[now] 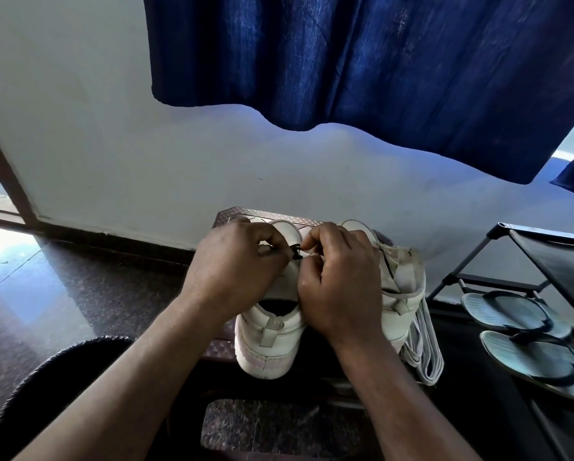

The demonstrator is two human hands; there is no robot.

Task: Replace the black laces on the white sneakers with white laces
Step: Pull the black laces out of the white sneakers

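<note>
A short, thin black lace shows just between the left grip and the right grip, both pinching it over the front of a scuffed white sneaker.

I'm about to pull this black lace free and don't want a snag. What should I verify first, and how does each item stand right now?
1. Grip on the black lace: ok. The left hand and right hand both pinch it above the worked sneaker.
2. Eyelets still threaded: cannot tell. The hands hide them.
3. Worked sneaker steady on the stool: cannot tell. Its heel reaches the near edge.
4. White laces ready: ok. They lie just right of the other sneaker.
5. Black lace clear of the white laces: ok. They are well apart.
</note>
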